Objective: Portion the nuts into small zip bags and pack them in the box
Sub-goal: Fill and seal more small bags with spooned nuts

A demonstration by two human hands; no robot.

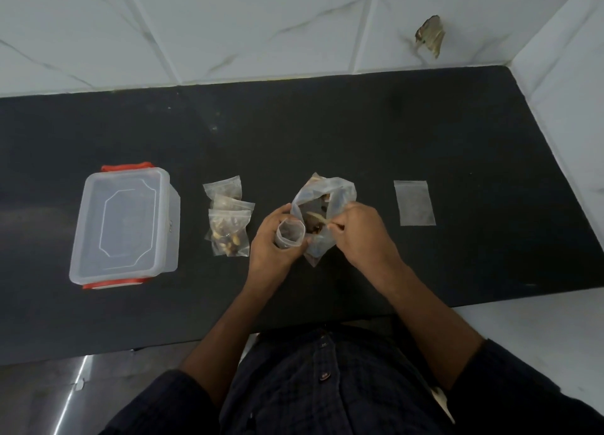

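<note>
Filling a small bag from the big one

Your left hand [277, 238] gripped the open zip bag [290, 234]; your right [354, 230] pinched nuts over the big bag [322, 205] on the desk [425, 124]. A missed mouth could spill them. The box [125, 223] sat closed.

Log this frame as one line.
stage: filling | left hand: holds small zip bag open | right hand: pinching nuts at big bag | box: lidded

Matt black counter [359, 124], glossy white marble-look wall tiles [261, 25]. Box [125, 225] is frosted translucent plastic, red clips. Zip bags [228, 218] thin clear crinkly plastic; shirt [327, 385] dark checked cloth.
</note>
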